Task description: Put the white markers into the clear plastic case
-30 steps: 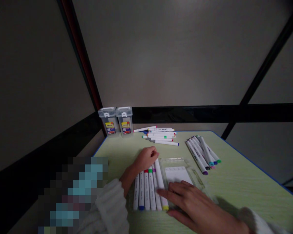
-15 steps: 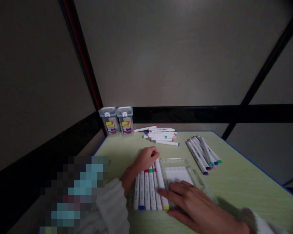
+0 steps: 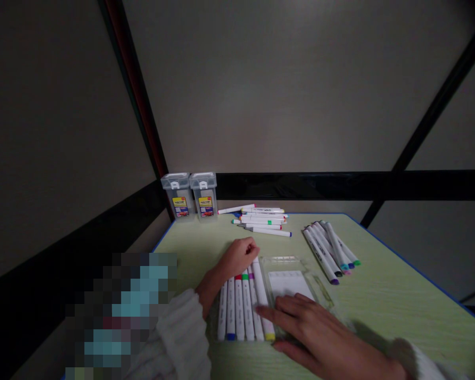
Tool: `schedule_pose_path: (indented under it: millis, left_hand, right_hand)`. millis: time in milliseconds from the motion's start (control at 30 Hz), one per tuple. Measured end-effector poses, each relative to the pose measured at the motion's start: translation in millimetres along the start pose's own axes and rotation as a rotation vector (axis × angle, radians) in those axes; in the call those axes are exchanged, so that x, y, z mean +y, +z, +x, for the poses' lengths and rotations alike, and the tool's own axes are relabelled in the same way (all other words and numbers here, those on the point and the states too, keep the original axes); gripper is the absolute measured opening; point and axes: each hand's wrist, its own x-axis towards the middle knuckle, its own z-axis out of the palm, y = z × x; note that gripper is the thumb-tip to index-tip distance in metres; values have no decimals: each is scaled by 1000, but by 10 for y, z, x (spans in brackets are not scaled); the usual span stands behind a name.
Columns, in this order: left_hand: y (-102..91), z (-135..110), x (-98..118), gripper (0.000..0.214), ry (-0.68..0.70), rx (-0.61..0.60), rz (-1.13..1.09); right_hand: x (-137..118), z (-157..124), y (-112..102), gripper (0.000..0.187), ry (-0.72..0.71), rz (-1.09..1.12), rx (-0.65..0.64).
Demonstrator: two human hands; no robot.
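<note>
A row of several white markers with coloured caps lies in a clear plastic case on the green table. My left hand rests curled over the far ends of these markers, fingers closed against them. My right hand lies flat with fingers stretched out, its fingertips touching the rightmost marker near the yellow cap, beside the clear case lid that holds a white card.
Two clear lidded boxes with yellow labels stand at the table's far left corner. A loose pile of markers lies at the back. Another bundle of markers lies to the right. A pixelated patch covers the lower left.
</note>
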Motion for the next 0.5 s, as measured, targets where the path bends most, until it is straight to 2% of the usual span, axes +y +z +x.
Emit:
schedule_pose_path:
  millis: [500]
  left_hand:
    - [3, 7, -21, 15, -20, -12, -8]
  right_hand:
    - [-13, 22, -11, 38, -16, -20, -4]
